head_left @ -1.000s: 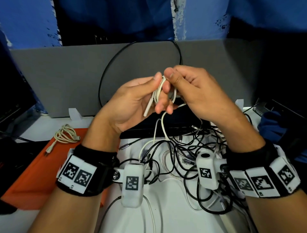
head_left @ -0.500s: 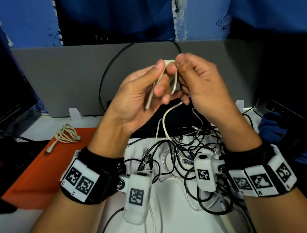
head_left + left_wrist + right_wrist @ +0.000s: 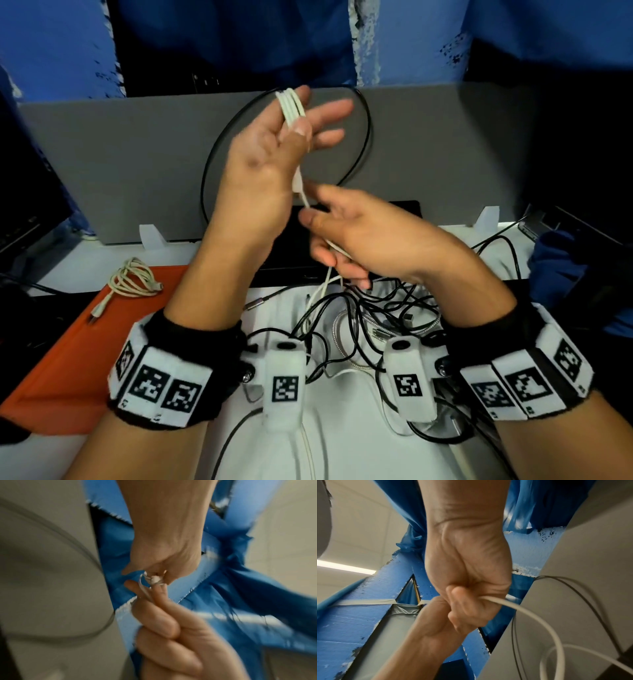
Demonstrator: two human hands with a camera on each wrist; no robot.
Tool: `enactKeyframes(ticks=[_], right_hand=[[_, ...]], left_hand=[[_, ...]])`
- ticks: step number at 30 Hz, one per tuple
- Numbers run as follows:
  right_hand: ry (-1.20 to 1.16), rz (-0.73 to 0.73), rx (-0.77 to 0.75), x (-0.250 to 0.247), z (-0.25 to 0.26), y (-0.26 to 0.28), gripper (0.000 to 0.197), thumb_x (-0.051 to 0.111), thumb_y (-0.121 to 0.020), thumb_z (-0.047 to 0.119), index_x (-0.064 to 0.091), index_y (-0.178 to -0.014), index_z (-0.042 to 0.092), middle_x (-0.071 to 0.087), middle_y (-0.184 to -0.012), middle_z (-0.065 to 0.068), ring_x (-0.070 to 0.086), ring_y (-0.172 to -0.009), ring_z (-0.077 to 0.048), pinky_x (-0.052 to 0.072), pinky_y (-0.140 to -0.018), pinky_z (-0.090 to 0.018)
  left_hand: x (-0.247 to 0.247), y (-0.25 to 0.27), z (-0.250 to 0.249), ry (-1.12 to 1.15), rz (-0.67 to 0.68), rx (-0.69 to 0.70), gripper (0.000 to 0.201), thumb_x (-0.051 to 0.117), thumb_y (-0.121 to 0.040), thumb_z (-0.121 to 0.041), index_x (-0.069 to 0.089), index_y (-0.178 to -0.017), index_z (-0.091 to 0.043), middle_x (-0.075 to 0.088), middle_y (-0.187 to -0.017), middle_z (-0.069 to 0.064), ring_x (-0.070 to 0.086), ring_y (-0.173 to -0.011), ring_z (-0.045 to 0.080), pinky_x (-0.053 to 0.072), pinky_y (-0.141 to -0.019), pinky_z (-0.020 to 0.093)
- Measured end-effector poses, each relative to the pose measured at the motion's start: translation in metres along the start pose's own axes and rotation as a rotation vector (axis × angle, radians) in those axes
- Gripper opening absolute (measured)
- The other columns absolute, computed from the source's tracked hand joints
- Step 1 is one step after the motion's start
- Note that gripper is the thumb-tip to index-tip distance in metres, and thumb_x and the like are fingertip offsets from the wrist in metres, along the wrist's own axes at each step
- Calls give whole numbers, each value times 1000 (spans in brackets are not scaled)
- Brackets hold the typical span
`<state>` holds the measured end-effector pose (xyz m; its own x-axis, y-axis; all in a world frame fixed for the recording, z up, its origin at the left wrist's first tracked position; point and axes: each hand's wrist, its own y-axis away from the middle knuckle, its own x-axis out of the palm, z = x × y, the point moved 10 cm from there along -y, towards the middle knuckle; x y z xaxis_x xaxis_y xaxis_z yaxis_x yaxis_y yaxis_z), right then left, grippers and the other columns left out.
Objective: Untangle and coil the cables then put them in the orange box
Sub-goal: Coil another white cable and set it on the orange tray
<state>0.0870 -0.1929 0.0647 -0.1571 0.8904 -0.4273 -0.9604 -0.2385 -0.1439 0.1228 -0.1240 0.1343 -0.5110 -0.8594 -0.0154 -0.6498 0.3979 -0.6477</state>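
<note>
My left hand [image 3: 295, 118] is raised in front of the grey partition. Its thumb pins several loops of a white cable [image 3: 290, 104] against the fingers, which are otherwise spread. The plug hangs just below that palm. My right hand [image 3: 322, 240] is lower, with its fingers curled round the free white strand [image 3: 329, 274] that runs down into the tangled pile of black and silver cables [image 3: 370, 318]. In the right wrist view that strand [image 3: 530, 615] curves away from the fist. The orange box [image 3: 68, 359] lies at the left and holds one coiled beige cable [image 3: 132, 281].
A grey partition [image 3: 102, 164] closes the back, with a black cable loop [image 3: 367, 137] arching across it. A flat black device [image 3: 404, 209] sits behind the pile. Blue cloth [image 3: 565, 260] and dark gear crowd the right edge, and a dark monitor [image 3: 20, 205] stands at the left.
My left hand has lifted higher with the white loops. My right hand has left the loops and dropped down along the free strand toward the pile.
</note>
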Motion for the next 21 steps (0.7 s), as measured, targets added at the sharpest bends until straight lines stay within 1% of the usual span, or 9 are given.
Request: enactKeyframes(ticks=[3, 5, 7, 8, 11, 14, 16, 18, 21], right_hand=[[121, 0, -64, -5, 13, 7, 31, 47, -109, 23, 51, -101, -7, 43, -65, -5, 31, -48, -10, 25, -44, -27], [128, -122, -153, -25, 28, 12, 26, 52, -107, 16, 60, -89, -1, 50, -60, 7, 37, -50, -7, 30, -49, -21], [116, -289, -242, -49, 38, 17, 23, 58, -103, 13, 65, -89, -4, 53, -62, 0, 40, -54, -9, 33, -54, -20], [88, -368, -285, -59, 41, 19, 20, 61, -101, 11, 64, -88, -3, 52, -65, -9, 39, -53, -6, 33, -54, -17], [28, -509, -405, -73, 50, 27, 12, 70, -96, 9, 59, -91, 8, 54, -67, -26, 50, -55, -11, 42, -58, -13], [160, -569, -419, -75, 52, 28, 10, 69, -97, 26, 66, -96, 17, 59, -74, -19, 52, -62, -16, 45, -61, -23], [236, -532, -386, -68, 50, 25, 24, 58, -102, 40, 68, -89, 23, 64, -74, -1, 55, -65, -17, 45, -62, -32], [247, -495, -361, -62, 49, 23, 35, 48, -106, 41, 60, -77, 27, 53, -61, 15, 46, -56, -2, 36, -57, -20], [268, -476, -349, -56, 51, 24, 39, 41, -110, 32, 54, -73, 31, 50, -54, 22, 49, -52, 1, 34, -55, -10]], left_hand=[[-3, 1, 13, -369, 63, -61, 20, 42, -109, -14, 55, -120, -24, 76, -107, -10, 66, -79, 7, 53, -80, 24], [-2, 4, 25, -415, 194, -181, 18, 44, -108, -17, 62, -106, -18, 75, -91, -8, 63, -70, 8, 50, -72, 24], [7, 12, 27, -393, 368, -247, 25, 44, -108, -17, 65, -102, -5, 72, -79, 2, 58, -64, 16, 47, -73, 26], [13, 16, 25, -352, 434, -255, 28, 41, -108, -16, 65, -100, -4, 69, -73, 5, 54, -61, 18, 48, -73, 29], [26, 25, 13, -196, 539, -229, 35, 37, -109, -20, 70, -97, -12, 55, -62, 2, 43, -58, 18, 48, -89, 62], [27, 25, 14, -61, 553, -242, 39, 34, -108, -21, 67, -115, -2, 43, -59, -3, 35, -54, 15, 48, -85, 49], [25, 23, 15, 26, 526, -252, 41, 32, -108, -23, 67, -113, -2, 39, -57, -5, 32, -52, 12, 47, -82, 41], [26, 24, 17, 105, 505, -276, 43, 32, -109, -27, 69, -106, -5, 37, -55, -7, 32, -50, 10, 46, -80, 38], [30, 25, 21, 175, 511, -302, 41, 31, -108, -28, 66, -98, -9, 38, -54, -8, 33, -49, 8, 45, -80, 38]])
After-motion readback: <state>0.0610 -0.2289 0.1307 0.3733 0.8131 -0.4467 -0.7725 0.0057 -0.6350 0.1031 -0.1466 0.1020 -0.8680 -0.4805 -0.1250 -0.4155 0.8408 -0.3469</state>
